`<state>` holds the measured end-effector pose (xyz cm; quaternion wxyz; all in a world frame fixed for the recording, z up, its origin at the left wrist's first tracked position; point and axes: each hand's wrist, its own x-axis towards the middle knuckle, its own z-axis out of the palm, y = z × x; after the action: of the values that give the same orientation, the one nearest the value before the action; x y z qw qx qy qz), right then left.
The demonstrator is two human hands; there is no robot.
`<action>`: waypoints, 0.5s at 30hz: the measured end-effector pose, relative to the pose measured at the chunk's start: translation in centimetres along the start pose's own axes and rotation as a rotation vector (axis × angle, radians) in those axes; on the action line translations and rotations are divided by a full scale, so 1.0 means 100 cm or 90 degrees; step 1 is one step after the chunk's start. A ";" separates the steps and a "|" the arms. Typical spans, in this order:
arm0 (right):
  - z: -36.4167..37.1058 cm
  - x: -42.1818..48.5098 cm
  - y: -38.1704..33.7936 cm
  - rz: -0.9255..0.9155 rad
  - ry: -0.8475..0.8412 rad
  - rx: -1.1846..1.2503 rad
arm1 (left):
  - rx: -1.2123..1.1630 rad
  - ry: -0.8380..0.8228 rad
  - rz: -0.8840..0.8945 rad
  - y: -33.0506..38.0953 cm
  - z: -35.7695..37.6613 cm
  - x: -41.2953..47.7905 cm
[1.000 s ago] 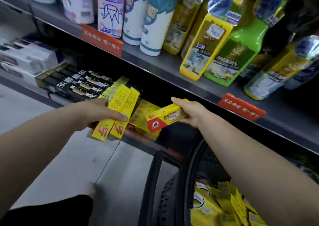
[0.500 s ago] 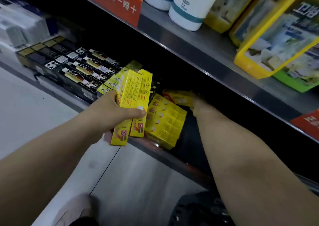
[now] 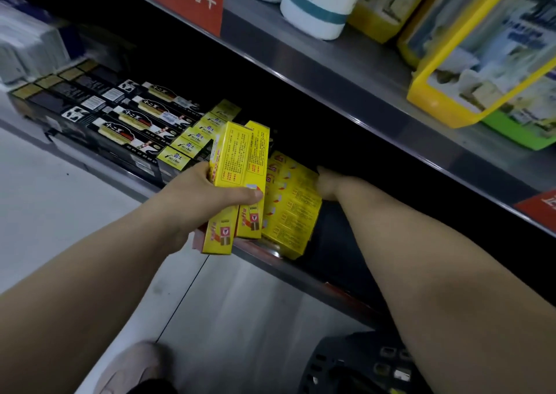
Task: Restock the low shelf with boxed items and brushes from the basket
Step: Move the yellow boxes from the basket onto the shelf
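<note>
the left arm comes in from the lower left, with the forearm stretched up and to the right toward the low shelf (image 3: 301, 268). the left hand (image 3: 192, 201) is closed around two yellow boxes (image 3: 237, 168). the thumb lies across their printed front and the other fingers are behind them, out of sight. the two boxes lie side by side, front faces toward the camera. their long axis stands almost upright in the picture, leaning a little to the right at the top. the red mark is at the lower end. they are held just in front of the shelf edge, beside a stack of yellow boxes (image 3: 290, 213) that lies flat on the shelf, long axis running into the shelf.

the right arm comes from the lower right and reaches deep into the shelf, at the right side of this stack. of the right hand (image 3: 326, 183) only the part near the wrist is visible, touching the stack. the fingers are in the dark, so i cannot tell if they are open or hold something.

left of the stack are small yellow-green boxes (image 3: 195, 141) and then black boxes (image 3: 132, 123). the dark basket (image 3: 355, 363) stands on the floor at the bottom, under the right arm. on the upper shelf (image 3: 361, 92) stands a white bottle (image 3: 319, 5).
</note>
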<state>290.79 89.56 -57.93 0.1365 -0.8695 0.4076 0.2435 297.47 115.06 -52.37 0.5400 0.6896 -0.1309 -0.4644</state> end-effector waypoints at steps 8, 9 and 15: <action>-0.044 -0.116 -0.042 -0.431 0.075 0.025 | -0.013 -0.086 -0.020 0.004 0.003 -0.010; -0.044 -0.127 -0.041 -0.461 0.093 0.003 | -0.010 -0.103 -0.024 0.004 0.005 -0.012; -0.048 -0.156 -0.027 -0.415 0.163 -0.143 | -0.060 -0.116 -0.060 0.003 -0.003 -0.023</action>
<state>285.80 99.25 -45.43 0.0582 -0.9867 0.0938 0.1194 296.59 116.73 -50.95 0.5354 0.6238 -0.1253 -0.5555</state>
